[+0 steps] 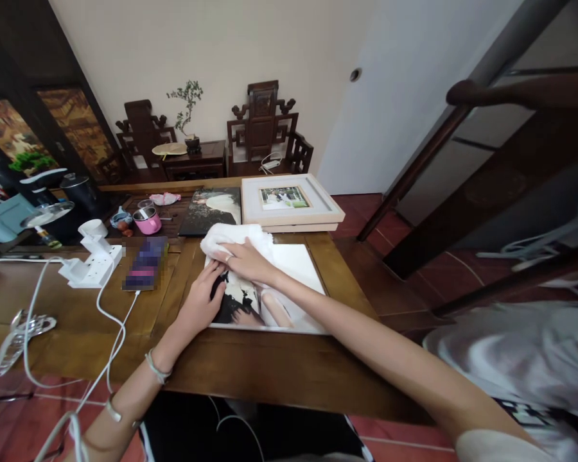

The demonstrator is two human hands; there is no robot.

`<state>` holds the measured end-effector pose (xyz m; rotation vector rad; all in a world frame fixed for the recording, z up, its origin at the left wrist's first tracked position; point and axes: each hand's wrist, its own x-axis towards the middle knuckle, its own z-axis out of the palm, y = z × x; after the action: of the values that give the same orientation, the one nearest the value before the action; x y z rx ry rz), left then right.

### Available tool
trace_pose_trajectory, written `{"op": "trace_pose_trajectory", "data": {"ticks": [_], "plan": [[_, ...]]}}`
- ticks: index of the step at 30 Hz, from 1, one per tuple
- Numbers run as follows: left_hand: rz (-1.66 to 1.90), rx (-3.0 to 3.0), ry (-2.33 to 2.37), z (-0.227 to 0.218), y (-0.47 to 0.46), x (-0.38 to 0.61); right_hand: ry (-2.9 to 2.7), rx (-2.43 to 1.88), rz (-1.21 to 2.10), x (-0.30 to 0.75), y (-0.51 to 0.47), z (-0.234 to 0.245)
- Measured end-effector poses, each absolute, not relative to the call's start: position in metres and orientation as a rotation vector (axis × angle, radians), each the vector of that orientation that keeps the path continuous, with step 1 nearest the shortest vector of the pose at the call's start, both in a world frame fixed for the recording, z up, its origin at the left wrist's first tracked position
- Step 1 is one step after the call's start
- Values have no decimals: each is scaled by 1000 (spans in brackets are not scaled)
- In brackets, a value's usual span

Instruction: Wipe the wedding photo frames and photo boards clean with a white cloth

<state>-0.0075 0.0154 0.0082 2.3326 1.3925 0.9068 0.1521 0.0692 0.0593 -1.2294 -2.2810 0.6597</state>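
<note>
Head view: white cloth (220, 236) lies under right hand (245, 260), atop photo print (296, 264).

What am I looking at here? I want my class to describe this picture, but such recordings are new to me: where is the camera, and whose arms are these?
There is no machine: one person works with bare hands. The single picture comes from a camera worn on their head, looking forward and down, so both arms are their own. On the wooden table lies a large photo print. The right hand presses a white cloth onto its upper left corner; the left hand rests on its left edge. Neither seems closed in a grip. Behind lie a white-framed photo and a dark print; to the left, a pink pot and a power strip.
</note>
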Motion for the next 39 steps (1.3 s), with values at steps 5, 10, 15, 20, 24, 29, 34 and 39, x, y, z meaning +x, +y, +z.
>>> {"op": "trace_pose_trajectory", "data": {"ticks": [5,10,15,20,24,29,34,39], "plan": [[912,2320,1389,8,14,-7,-2301,-1188,703,179,55,53],[902,2298,1381,9,13,-6,-2188,-1343,529,251,41,35],[959,2287,1385,8,13,-5,-2195,-1414,333,289,4,20],[1043,2235,1359,9,12,-4,-2408,-1209,192,263,-71,32],[1179,2078,1347,13,11,-5,-2560,-1084,324,244,-101,45],[1516,1609,1232,18,14,-8,-2501,-1166,274,246,-65,41],[1601,1215,1236,23,14,-10,-2457,-1292,187,231,-32,43],[1702,1157,1186,26,12,-15,-2590,-1136,197,192,-49,55]]}}
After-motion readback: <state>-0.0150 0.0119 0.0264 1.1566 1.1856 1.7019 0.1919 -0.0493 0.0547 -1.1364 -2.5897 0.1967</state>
